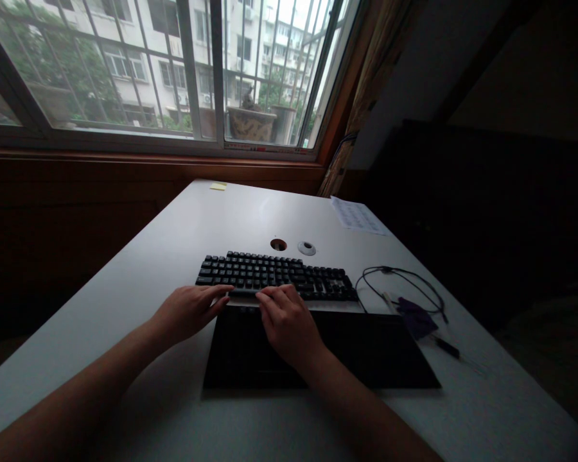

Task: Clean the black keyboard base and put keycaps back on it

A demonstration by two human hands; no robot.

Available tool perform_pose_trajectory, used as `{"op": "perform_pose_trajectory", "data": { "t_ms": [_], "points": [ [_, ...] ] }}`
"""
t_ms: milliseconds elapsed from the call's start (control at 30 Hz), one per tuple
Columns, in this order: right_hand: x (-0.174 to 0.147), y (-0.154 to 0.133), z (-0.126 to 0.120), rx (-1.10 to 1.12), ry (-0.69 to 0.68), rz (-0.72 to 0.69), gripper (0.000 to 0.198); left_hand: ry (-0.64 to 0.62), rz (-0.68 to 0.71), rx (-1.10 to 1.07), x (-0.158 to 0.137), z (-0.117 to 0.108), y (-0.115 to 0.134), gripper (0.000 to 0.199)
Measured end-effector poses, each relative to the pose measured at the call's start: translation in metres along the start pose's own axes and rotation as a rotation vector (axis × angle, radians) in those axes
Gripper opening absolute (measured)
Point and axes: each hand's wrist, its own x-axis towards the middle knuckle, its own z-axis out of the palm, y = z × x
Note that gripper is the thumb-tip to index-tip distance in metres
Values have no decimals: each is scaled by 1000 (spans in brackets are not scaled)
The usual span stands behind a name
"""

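Black keycaps (262, 273) stand in keyboard-like rows on the white table. Along the front row lies a long space bar keycap (243, 293). My left hand (190, 310) has its thumb and fingertips closed at the left end of this bar. At its other end, the fingers of my right hand (288, 321) are bent and pinched together. Directly in front of the rows is a flat black keyboard body (366, 350), partly covered by my right hand and forearm. A few small keys show along its far edge, between my hands.
On the right are a coiled black cable (426, 289), a dark purple cloth (417, 317) and a thin tool with a black handle (447, 347). Behind the keycaps are a table hole (278, 245) and a round cover (307, 248). Printed paper (359, 215) and a yellow note (218, 187) lie farther back.
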Motion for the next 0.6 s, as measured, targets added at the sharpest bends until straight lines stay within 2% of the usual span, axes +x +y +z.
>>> {"op": "perform_pose_trajectory", "data": {
  "t_ms": [100, 200, 300, 600],
  "points": [
    [0, -4, -3, 135, 24, -118, 30, 55, 7, -54, 1, -6, 0, 30],
    [-1, -9, -1, 196, -13, -211, 32, 94, 9, -76, 1, -10, 0, 23],
    [-2, -12, 2, 188, -71, -232, 31, 107, 19, -82, 1, -10, 0, 22],
    [-3, -17, 3, 151, -98, -245, 33, 118, 7, -101, 0, -13, 3, 24]
  ]
}}
